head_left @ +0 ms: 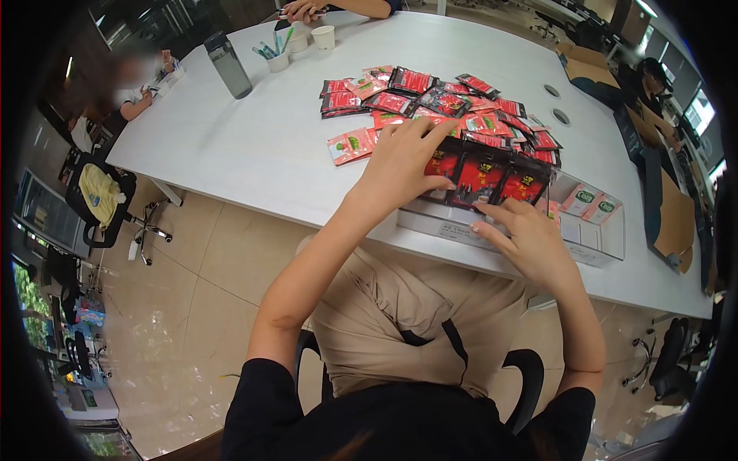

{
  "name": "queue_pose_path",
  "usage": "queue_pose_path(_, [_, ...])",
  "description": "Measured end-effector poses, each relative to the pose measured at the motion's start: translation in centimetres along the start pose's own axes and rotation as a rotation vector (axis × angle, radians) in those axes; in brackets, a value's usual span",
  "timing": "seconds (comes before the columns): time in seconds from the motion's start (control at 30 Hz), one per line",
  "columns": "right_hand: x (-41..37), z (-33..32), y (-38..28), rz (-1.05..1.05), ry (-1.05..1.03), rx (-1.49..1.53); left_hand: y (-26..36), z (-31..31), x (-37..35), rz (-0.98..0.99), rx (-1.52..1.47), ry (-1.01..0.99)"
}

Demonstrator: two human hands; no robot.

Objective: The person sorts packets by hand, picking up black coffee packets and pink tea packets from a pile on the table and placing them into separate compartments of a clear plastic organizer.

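Observation:
Several black-and-red sachets (478, 181) stand side by side in a row, upright in or against a low clear-sided box (438, 223) at the table's near edge. My left hand (403, 157) is closed round the row's left end, thumb in front and fingers over the top. Lower down, my right hand (530, 238) has its fingers apart, the fingertips touching the lower front of the sachets. Pink-and-white Cozy packets (590, 203) lie in the box's right end. Behind my hands spreads a loose pile of red, black and pink sachets (442, 100).
A grey bottle (228, 65), a cup of pens (277, 60) and paper cups (324, 38) stand at the back left. Open cardboard boxes (670, 207) line the right edge. Other people sit around the white table (231, 146); a chair (100, 192) stands left.

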State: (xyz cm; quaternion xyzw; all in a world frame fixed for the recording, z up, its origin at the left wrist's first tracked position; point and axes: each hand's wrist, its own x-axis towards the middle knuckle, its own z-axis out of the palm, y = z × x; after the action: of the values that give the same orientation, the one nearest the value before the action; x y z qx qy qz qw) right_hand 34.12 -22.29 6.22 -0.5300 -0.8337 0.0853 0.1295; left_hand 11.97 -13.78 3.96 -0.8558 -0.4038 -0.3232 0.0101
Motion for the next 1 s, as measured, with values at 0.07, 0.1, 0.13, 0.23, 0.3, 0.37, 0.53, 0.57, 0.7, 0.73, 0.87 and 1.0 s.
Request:
queue_pose_path(0.07, [-0.3, 0.1, -0.3, 0.007, 0.038, 0.005, -0.1, -0.1, -0.4, 0.025, -0.083, 0.074])
queue_pose_path(0.1, [-0.5, 0.5, -0.3, 0.011, 0.081, 0.028, 0.1, -0.3, -0.7, -0.015, -0.17, 0.074])
queue_pose_path(0.13, [-0.7, 0.7, -0.4, 0.009, 0.121, 0.009, 0.0, -0.4, -1.1, -0.042, -0.243, 0.107])
queue_pose_path(0.23, [-1.2, 1.7, -0.9, 0.035, 0.261, -0.011, -1.5, -0.9, -2.1, -0.121, -0.407, 0.179])
queue_pose_path(0.3, [-1.2, 2.6, -0.8, -0.027, 0.381, -0.058, -3.6, -0.9, -2.4, -0.291, -0.597, 0.206])
queue_pose_path(0.37, [-1.4, 3.9, -0.7, -0.048, 0.513, -0.054, -6.8, -0.4, -2.7, -0.367, -0.551, 0.194])
queue_pose_path(0.53, [-2.4, 9.0, 0.2, 0.03, 0.821, -0.166, -14.2, 0.8, -0.6, -0.324, -0.085, -0.006])
queue_pose_path(0.57, [-2.3, 9.9, 0.3, 0.053, 0.876, -0.213, -15.8, 1.5, 0.3, -0.284, -0.055, -0.017])
queue_pose_path(0.7, [-2.4, 11.4, 0.8, 0.076, 0.946, -0.276, -20.1, 4.2, 3.5, -0.22, 0.036, 0.132])
queue_pose_path(0.73, [-2.4, 11.4, 0.8, 0.073, 0.948, -0.267, -20.9, 4.9, 3.7, -0.255, 0.068, 0.085])
queue_pose_path(0.87, [-2.5, 11.5, 0.9, 0.063, 0.945, -0.332, -21.3, 6.2, 4.8, -0.29, 0.253, 0.083])
queue_pose_path(1.0, [-2.5, 11.8, 1.0, 0.08, 0.936, -0.341, -21.4, 5.8, 4.8, -0.209, 0.304, 0.076])
